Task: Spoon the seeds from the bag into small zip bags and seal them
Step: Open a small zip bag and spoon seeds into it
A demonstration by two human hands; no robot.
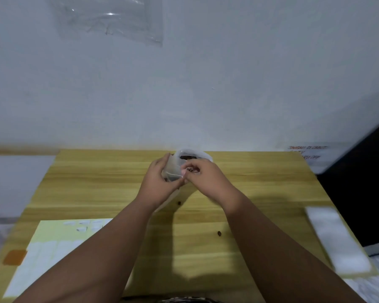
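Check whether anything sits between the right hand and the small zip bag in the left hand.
Nothing visible does. The right hand is at the mouth of the small zip bag, which the left hand holds. The seed bag stands behind them; two loose seeds lie on the table nearer the person.

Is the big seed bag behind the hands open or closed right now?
Open. The seed bag has its mouth spread wide at the top, and dark seeds show inside it.

Dim, soft, wide-angle.
Shadow on the table (260,171) at 6 o'clock; glare on the plastic sheet (111,14) at 11; edges blurred.
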